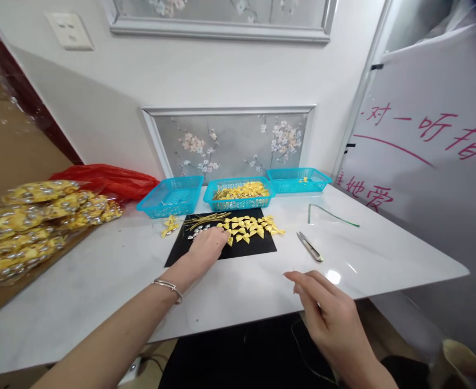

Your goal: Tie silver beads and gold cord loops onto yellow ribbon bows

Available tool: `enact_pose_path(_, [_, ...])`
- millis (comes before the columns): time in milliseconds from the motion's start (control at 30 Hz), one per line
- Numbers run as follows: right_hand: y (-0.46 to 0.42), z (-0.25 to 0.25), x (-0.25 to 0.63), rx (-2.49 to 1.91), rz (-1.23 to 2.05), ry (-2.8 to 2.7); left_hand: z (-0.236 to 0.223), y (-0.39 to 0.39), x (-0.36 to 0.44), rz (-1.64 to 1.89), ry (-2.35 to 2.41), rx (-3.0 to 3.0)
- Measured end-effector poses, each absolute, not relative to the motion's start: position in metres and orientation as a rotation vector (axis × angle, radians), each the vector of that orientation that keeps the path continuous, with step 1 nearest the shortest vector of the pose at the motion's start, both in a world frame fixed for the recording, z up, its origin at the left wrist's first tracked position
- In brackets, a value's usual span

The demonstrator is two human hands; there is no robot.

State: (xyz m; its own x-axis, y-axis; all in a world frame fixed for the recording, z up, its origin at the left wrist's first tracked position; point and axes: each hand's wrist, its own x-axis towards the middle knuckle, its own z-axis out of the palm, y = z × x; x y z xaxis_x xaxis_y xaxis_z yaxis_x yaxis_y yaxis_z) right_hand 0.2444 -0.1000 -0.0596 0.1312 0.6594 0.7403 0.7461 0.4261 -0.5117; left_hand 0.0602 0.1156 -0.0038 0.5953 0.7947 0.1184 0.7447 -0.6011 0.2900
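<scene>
My left hand point(210, 246), with a silver bangle at the wrist, reaches over the black mat point(249, 250). Its fingertips are at the left edge of a group of small yellow ribbon bows point(243, 226); the fingers are partly hidden, so I cannot tell whether they grip one. Beside that hand lie small silvery pieces point(199, 231) and a bundle of thin gold-coloured strands point(205, 219). My right hand point(329, 310) is raised at the table's front edge, thumb and forefinger pinched together. A hair-thin line shows at those fingertips, too small to name.
Thread snips point(309, 247) and a green strip point(335, 217) lie at right. Along the wall stand a left blue basket point(173, 197), a middle one holding yellow bows point(241, 192), and a right one point(298, 181). Bagged yellow pieces point(31, 227) and a red bag point(108, 181) sit at left.
</scene>
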Motion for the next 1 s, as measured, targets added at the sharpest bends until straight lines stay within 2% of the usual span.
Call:
enact_pose_path(200, [-0.101, -0.059, 0.241, -1.263, 0.094, -1.51, 0.015, 0.091, 0.056, 0.565, 1.253, 2.372])
enact_pose_path(433, [-0.092, -0.024, 0.199, -1.133, 0.688, -1.281, 0.018, -0.011, 0.028, 0.852, 1.143, 1.885])
enact_pose_path(533, [-0.091, -0.015, 0.182, -1.079, 0.864, -1.255, 0.013, -0.042, 0.028, 0.943, 1.041, 1.491])
enact_pose_path(767, [-0.1, -0.007, 0.174, -1.085, 0.812, -1.356, 0.02, -0.067, 0.019, 0.934, 0.981, 1.18])
enact_pose_path(1000, [-0.108, -0.001, 0.174, -1.146, 0.822, -1.455, 0.021, -0.06, 0.0, 0.875, 1.006, 1.406])
